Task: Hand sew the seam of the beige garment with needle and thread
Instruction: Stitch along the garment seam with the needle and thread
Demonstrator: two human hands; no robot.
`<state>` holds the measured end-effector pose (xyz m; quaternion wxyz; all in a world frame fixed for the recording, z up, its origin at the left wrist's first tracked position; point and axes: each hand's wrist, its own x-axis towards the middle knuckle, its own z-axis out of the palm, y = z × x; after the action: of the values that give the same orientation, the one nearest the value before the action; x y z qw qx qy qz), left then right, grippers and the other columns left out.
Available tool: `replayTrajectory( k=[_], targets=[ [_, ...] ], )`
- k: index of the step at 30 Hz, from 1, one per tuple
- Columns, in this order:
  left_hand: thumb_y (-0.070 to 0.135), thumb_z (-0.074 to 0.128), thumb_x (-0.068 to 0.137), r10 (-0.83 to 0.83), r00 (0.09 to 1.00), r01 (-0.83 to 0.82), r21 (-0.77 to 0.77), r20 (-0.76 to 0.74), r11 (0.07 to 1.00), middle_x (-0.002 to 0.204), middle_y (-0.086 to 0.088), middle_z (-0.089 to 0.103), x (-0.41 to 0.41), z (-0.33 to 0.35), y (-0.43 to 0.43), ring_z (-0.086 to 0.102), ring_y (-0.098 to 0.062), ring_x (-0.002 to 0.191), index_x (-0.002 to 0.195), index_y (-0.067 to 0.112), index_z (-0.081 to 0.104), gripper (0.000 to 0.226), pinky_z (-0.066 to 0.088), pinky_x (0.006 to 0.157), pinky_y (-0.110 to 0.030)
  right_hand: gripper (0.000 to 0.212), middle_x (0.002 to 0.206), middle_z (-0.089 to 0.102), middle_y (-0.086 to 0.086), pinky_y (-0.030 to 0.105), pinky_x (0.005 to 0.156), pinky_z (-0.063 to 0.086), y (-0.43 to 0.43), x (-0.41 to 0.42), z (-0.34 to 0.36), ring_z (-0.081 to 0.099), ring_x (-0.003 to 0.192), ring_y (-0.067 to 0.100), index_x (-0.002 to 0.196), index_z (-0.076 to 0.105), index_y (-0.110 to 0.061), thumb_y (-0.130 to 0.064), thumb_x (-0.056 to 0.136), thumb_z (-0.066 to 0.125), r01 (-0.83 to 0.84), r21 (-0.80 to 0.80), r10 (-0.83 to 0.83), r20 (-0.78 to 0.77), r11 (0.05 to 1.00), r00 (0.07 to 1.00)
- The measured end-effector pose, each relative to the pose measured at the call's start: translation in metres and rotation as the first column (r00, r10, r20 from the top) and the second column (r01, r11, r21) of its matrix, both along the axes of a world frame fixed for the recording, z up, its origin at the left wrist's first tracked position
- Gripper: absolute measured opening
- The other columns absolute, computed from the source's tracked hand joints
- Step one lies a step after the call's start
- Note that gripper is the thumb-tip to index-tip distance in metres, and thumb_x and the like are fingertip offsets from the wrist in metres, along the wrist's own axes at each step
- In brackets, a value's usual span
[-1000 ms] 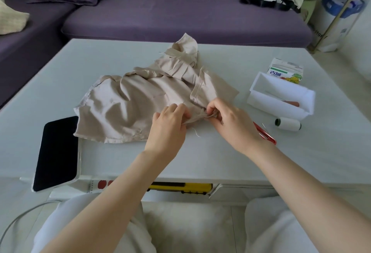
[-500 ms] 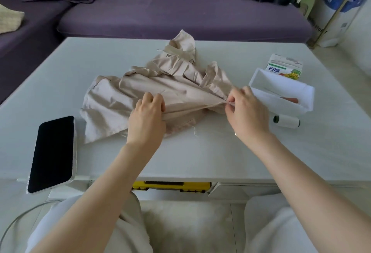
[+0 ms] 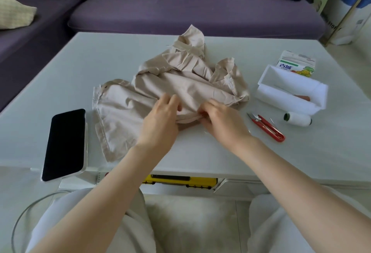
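Observation:
The beige garment (image 3: pixel 160 90) lies crumpled on the pale table (image 3: pixel 200 152). My left hand (image 3: pixel 160 120) rests on its near edge with fairly straight fingers over the cloth. Close beside it, my right hand (image 3: pixel 220 122) pinches a fold of the same near edge with curled fingers. No needle shows. A white thread spool (image 3: pixel 298 119) lies on its side to the right, with red thread snips (image 3: pixel 267 127) in front of it.
A black phone (image 3: pixel 65 144) lies at the table's near left corner. A white open box (image 3: pixel 291 92) and a small carton (image 3: pixel 297 66) stand at the right. A purple sofa (image 3: pixel 180 10) runs behind the table.
My hands had pulled the garment apart sideways; now both have come back together at its near edge. My right hand moved left, uncovering the red snips.

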<state>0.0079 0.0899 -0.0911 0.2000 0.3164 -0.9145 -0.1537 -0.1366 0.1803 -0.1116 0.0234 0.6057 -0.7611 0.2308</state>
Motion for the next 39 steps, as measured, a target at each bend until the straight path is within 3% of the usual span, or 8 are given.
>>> replayTrajectory(
  k=[8, 12, 16, 21, 24, 26, 32, 39],
  targets=[
    [0.001, 0.052, 0.081, 0.441, 0.890, -0.435, -0.072, 0.118, 0.897, 0.089, -0.004, 0.057, 0.047, 0.018, -0.043, 0.050, -0.027, 0.073, 0.102, 0.011, 0.058, 0.023, 0.035, 0.056, -0.032, 0.016, 0.086, 0.056, 0.004, 0.026, 0.049, 0.030, 0.000, -0.013, -0.001, 0.057, 0.063, 0.030, 0.082, 0.057, -0.008, 0.003, 0.074, 0.065, 0.118, -0.106, -0.124, -0.053, 0.987, 0.991],
    [-0.013, 0.046, 0.075, 0.347, 0.861, -0.312, 0.154, -0.372, 0.938, 0.082, 0.003, 0.059, 0.059, 0.029, -0.047, 0.055, -0.009, 0.071, 0.089, 0.006, 0.064, 0.030, 0.040, 0.059, -0.014, 0.018, 0.090, 0.056, 0.010, 0.020, 0.046, 0.024, -0.002, -0.010, -0.007, 0.058, 0.064, 0.032, 0.086, 0.061, -0.005, 0.003, 0.073, 0.070, 0.068, -0.080, -0.082, -0.182, 0.994, 0.980],
    [-0.018, 0.039, 0.068, 0.051, 0.823, -0.171, -0.160, -0.566, 0.972, 0.083, -0.009, 0.057, 0.065, 0.048, -0.037, 0.050, -0.011, 0.077, 0.068, 0.001, 0.057, 0.027, 0.031, 0.068, -0.006, 0.021, 0.092, 0.056, 0.010, 0.025, 0.045, 0.029, -0.012, -0.002, -0.011, 0.055, 0.067, 0.031, 0.085, 0.058, -0.007, 0.006, 0.072, 0.065, 0.070, -0.100, -0.089, -0.197, 0.993, 0.976],
    [-0.019, 0.044, 0.071, 0.145, 0.989, -0.148, -0.150, -0.029, 0.978, 0.093, -0.010, 0.055, 0.091, 0.024, -0.050, 0.046, -0.029, 0.095, 0.074, 0.007, 0.066, 0.034, 0.045, 0.087, -0.038, 0.026, 0.076, 0.058, 0.008, 0.026, 0.051, 0.035, -0.018, 0.008, -0.013, 0.057, 0.074, 0.031, 0.075, 0.060, -0.006, 0.014, 0.060, 0.067, -0.034, -0.069, 0.019, -0.209, 0.997, 0.978],
    [0.005, 0.054, 0.084, 0.236, 0.747, -0.247, -0.069, 0.622, 0.966, 0.125, -0.013, 0.044, 0.099, 0.018, -0.042, 0.036, -0.031, 0.116, 0.110, 0.018, 0.060, 0.030, 0.033, 0.093, -0.034, 0.024, 0.081, 0.061, 0.003, 0.029, 0.067, 0.043, -0.013, 0.010, -0.012, 0.058, 0.081, 0.027, 0.081, 0.063, -0.010, 0.008, 0.066, 0.069, -0.142, 0.004, 0.140, -0.181, 0.990, 0.973],
    [0.028, 0.066, 0.085, 0.142, 0.704, -0.193, -0.006, 0.696, 0.981, 0.128, -0.005, 0.048, 0.100, 0.017, -0.039, 0.031, -0.030, 0.125, 0.126, 0.023, 0.046, 0.046, 0.027, 0.098, -0.038, 0.024, 0.091, 0.063, 0.001, 0.028, 0.076, 0.044, -0.008, 0.007, -0.010, 0.058, 0.088, 0.023, 0.095, 0.065, -0.012, -0.013, 0.074, 0.076, -0.209, 0.047, 0.214, -0.190, 0.977, 0.958],
    [0.041, 0.050, 0.094, 0.049, 0.966, -0.043, -0.031, 0.254, 0.999, 0.132, 0.006, 0.048, 0.056, 0.020, -0.013, 0.035, -0.022, 0.124, 0.131, 0.032, 0.046, 0.039, 0.019, 0.098, -0.038, 0.062, 0.103, 0.063, 0.004, 0.026, 0.084, 0.033, 0.007, -0.018, 0.006, 0.046, 0.096, 0.018, 0.110, 0.062, -0.010, -0.040, 0.059, 0.082, -0.133, -0.070, 0.111, -0.253, 0.989, 0.961],
    [0.019, 0.050, 0.095, -0.156, 0.987, 0.157, 0.032, -0.043, 0.987, 0.109, -0.004, 0.060, -0.003, -0.009, 0.002, 0.056, -0.022, 0.101, 0.114, 0.012, 0.060, 0.022, 0.034, 0.078, -0.026, 0.044, 0.091, 0.068, 0.001, 0.033, 0.073, 0.039, 0.024, -0.049, 0.003, 0.054, 0.087, 0.028, 0.093, 0.069, -0.014, -0.021, 0.055, 0.089, 0.011, -0.025, -0.019, -0.316, 1.000, 0.949]
  ],
)
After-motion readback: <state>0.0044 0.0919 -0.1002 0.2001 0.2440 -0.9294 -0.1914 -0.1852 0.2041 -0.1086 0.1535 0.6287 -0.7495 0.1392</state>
